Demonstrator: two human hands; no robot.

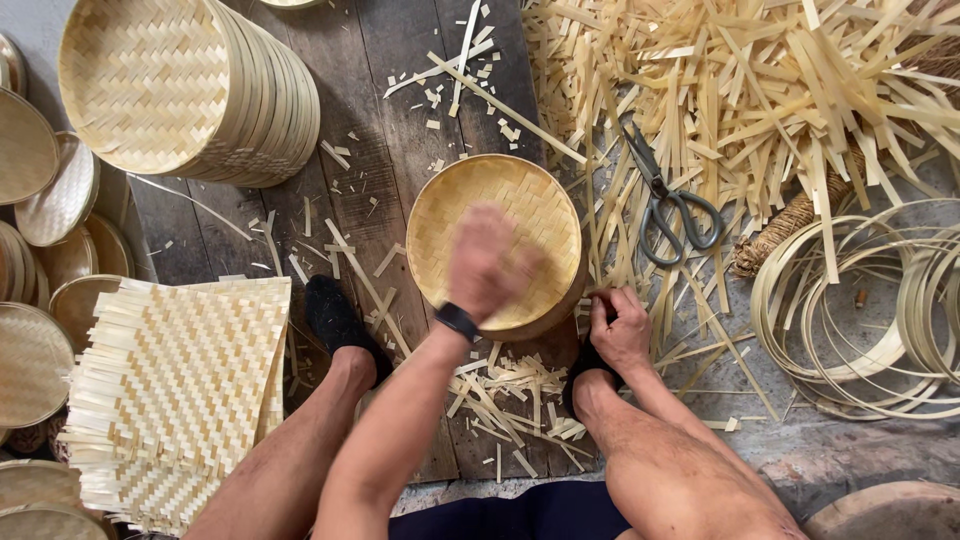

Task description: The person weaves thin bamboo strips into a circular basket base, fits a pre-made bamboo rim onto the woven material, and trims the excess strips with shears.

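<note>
A round woven bamboo tray point(500, 200) lies on a dark wooden board point(380, 110) between my knees. My left hand point(485, 265), with a black band on the wrist, is over the tray's near part. It is blurred by motion, so its fingers cannot be made out. My right hand point(620, 328) is closed at the tray's right rim, pinching the rim or a thin strip there. My foot in a black sock point(335, 318) rests to the left of the tray.
Black scissors point(672, 208) lie right of the tray among a heap of bamboo strips point(760, 90). Bamboo hoops point(870, 310) and a rope coil point(790, 225) sit at the right. A stack of finished trays point(190, 85) and square woven mats point(180, 380) are at the left.
</note>
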